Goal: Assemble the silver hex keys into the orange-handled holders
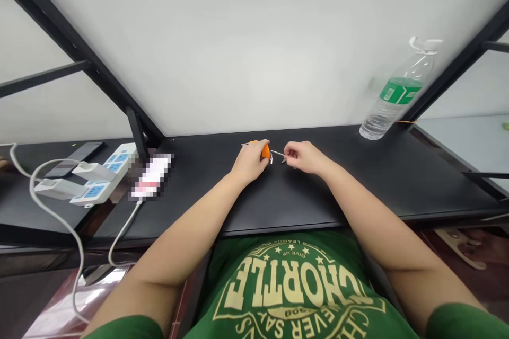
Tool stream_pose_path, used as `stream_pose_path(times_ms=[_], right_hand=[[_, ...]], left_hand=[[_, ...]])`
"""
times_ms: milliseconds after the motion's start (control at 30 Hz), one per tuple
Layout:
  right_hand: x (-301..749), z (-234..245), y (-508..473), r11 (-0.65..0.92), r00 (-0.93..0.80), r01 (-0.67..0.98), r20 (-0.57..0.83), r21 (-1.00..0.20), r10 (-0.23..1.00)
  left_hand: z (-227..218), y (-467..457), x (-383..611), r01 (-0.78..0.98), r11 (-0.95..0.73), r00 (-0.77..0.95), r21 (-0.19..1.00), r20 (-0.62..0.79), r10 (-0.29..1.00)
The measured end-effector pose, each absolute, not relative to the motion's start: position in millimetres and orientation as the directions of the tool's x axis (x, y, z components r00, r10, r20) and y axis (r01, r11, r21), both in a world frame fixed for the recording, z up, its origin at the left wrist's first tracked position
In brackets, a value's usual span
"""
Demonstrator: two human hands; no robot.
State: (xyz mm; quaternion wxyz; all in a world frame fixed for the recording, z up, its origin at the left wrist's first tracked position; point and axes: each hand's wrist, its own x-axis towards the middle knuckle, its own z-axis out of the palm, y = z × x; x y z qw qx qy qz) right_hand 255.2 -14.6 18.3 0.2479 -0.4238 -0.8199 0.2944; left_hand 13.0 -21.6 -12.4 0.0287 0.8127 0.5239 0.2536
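Observation:
My left hand (249,161) rests on the black desk (358,180) with its fingers closed round a small orange tool (265,150). A thin metal tip (277,154) sticks out of the tool toward the right. My right hand (303,157) lies just right of it, fingers pinched together at the end of that metal tip. What the pinch holds is too small to name. Both forearms reach forward from my green shirt.
A clear water bottle (397,98) with a green label stands at the back right. At the left lie a white power strip (97,183) with plugs and white cables, a blurred phone (151,177) and a dark flat device (73,159). Black frame bars rise on both sides.

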Motion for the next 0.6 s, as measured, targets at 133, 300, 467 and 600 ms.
stream_pose_path(times_ms=[133, 300, 467, 600], right_hand=[[255.4, 16.1, -13.9, 0.458, -0.531, 0.529, 0.142, -0.714, 0.835], [257.5, 11.4, -9.2, 0.315, -0.456, 0.402, 0.111, -0.86, 0.883], [255.2, 9.9, -5.3, 0.071, -0.388, 0.151, 0.007, -0.986, 0.921], [249.2, 9.1, -5.6, -0.057, -0.347, 0.007, -0.056, -0.998, 0.936]], left_hand=[[-12.0, -22.5, 13.6, 0.836, -0.45, 0.325, 0.313, 0.378, 0.867], [-9.4, -24.0, 14.3, 0.834, -0.477, 0.367, 0.279, 0.365, 0.855], [-11.0, -24.2, 16.2, 0.849, -0.47, 0.357, 0.239, 0.395, 0.846], [-11.0, -24.5, 17.9, 0.869, -0.456, 0.352, 0.193, 0.407, 0.843]])
